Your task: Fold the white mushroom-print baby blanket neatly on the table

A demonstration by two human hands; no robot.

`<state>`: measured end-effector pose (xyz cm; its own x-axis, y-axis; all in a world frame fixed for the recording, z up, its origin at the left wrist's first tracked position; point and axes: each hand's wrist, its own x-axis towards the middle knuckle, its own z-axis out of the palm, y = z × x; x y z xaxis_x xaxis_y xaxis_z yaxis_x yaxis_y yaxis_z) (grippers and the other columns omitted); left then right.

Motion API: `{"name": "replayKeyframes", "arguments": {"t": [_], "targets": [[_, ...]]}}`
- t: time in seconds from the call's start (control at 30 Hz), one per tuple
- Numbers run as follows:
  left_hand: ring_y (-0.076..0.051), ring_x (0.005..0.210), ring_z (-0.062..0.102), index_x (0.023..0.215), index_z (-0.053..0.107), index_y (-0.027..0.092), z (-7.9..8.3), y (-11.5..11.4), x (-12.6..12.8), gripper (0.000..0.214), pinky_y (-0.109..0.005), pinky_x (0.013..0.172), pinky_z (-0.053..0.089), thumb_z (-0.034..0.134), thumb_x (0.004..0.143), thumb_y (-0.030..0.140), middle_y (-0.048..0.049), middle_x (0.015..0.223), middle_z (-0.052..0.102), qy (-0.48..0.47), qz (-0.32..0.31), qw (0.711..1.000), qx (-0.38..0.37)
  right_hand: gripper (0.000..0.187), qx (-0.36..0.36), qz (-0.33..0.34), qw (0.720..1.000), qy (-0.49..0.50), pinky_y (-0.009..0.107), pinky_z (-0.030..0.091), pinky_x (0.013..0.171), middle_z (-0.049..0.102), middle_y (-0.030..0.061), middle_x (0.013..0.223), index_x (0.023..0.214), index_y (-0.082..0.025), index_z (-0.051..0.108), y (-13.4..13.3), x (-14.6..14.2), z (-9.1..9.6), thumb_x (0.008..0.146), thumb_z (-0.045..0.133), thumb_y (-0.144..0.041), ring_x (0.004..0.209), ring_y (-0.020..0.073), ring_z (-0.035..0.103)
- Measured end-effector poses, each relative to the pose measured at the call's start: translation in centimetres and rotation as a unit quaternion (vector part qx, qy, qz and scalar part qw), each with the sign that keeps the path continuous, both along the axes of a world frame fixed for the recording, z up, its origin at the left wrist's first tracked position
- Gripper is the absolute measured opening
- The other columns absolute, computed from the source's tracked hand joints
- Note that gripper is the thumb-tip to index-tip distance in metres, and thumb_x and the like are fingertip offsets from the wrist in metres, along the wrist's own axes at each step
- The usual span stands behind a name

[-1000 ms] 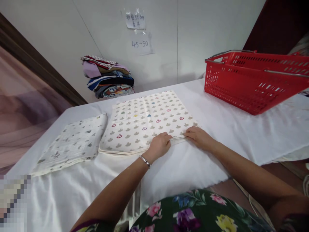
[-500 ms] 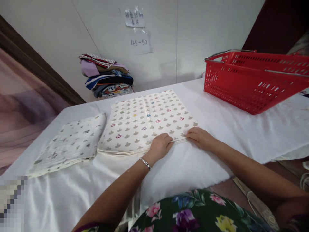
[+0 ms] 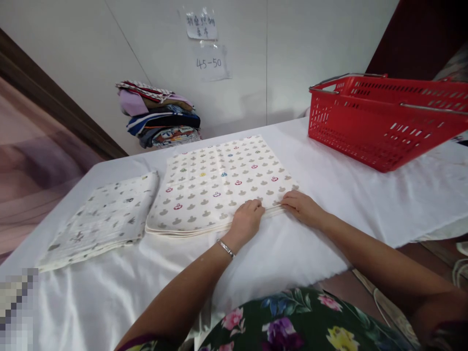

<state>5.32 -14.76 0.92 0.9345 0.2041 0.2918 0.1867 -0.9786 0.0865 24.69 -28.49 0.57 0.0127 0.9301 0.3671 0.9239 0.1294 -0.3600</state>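
Note:
A folded cream cloth printed with small grey and coloured shapes lies flat on the white-covered table. My left hand, with a bracelet on the wrist, has its fingers curled on the cloth's near edge. My right hand pinches the same edge at the near right corner. Both hands rest on the table top.
A second folded white patterned cloth lies to the left of the first. A stack of folded coloured fabrics sits at the back by the wall. A red plastic basket stands at the right rear.
My left hand has slid a little to the right along the cloth's near edge. The right hand has stayed put.

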Motion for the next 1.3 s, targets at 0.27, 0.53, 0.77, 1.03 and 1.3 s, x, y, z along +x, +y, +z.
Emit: {"name": "replayKeyframes", "arguments": {"t": [0.27, 0.53, 0.77, 1.03, 1.3], "targets": [[-0.020, 0.087, 0.049, 0.077, 0.057, 0.018, 0.2, -0.6, 1.8, 0.020, -0.035, 0.072, 0.039, 0.042, 0.091, 0.017, -0.0052, 0.093, 0.055, 0.029, -0.024, 0.998, 0.051, 0.026, 0.008, 0.000, 1.000, -0.008, 0.034, 0.045, 0.073, 0.063, 0.0083, 0.089, 0.099, -0.021, 0.066, 0.1, 0.0, -0.2, 0.093, 0.040, -0.024, 0.083, 0.0200, 0.054], [-0.019, 0.092, 0.049, 0.088, 0.054, 0.016, 0.6, -1.4, 1.9, 0.016, -0.034, 0.080, 0.041, 0.039, 0.091, 0.015, -0.0065, 0.102, 0.054, -0.006, -0.051, 0.998, -0.042, 0.027, 0.013, 0.022, 1.000, -0.014, 0.034, 0.045, 0.075, 0.063, 0.0088, 0.095, 0.106, -0.020, 0.063, -0.4, -0.1, -0.1, 0.091, 0.041, -0.018, 0.088, 0.0200, 0.054], [-0.018, 0.085, 0.049, 0.086, 0.050, 0.017, -0.1, -1.7, 1.9, 0.013, -0.032, 0.076, 0.042, 0.039, 0.090, 0.012, -0.0047, 0.092, 0.054, -0.017, -0.017, 0.997, -0.074, 0.024, 0.015, 0.034, 0.998, -0.052, 0.037, 0.046, 0.075, 0.063, 0.0097, 0.095, 0.107, -0.018, 0.063, -0.6, -0.3, 0.0, 0.090, 0.046, -0.020, 0.086, 0.0209, 0.055], [-0.018, 0.083, 0.050, 0.084, 0.049, 0.017, -0.7, -1.7, 1.9, 0.013, -0.032, 0.075, 0.042, 0.038, 0.091, 0.013, -0.0045, 0.088, 0.054, -0.033, 0.000, 0.998, -0.055, 0.025, 0.022, 0.010, 0.993, -0.117, 0.034, 0.044, 0.072, 0.064, 0.0100, 0.093, 0.104, -0.016, 0.064, -0.2, -0.3, -0.3, 0.091, 0.043, -0.017, 0.084, 0.0210, 0.055], [-0.020, 0.087, 0.051, 0.094, 0.052, 0.017, -1.3, -1.7, 1.9, 0.009, -0.034, 0.076, 0.041, 0.043, 0.091, 0.018, -0.0052, 0.092, 0.056, -0.021, -0.014, 0.999, 0.022, 0.027, -0.013, 0.011, 0.988, -0.152, 0.033, 0.041, 0.072, 0.063, 0.0105, 0.091, 0.098, -0.014, 0.063, -0.6, -0.1, -0.1, 0.084, 0.041, -0.006, 0.083, 0.0206, 0.053]]}}
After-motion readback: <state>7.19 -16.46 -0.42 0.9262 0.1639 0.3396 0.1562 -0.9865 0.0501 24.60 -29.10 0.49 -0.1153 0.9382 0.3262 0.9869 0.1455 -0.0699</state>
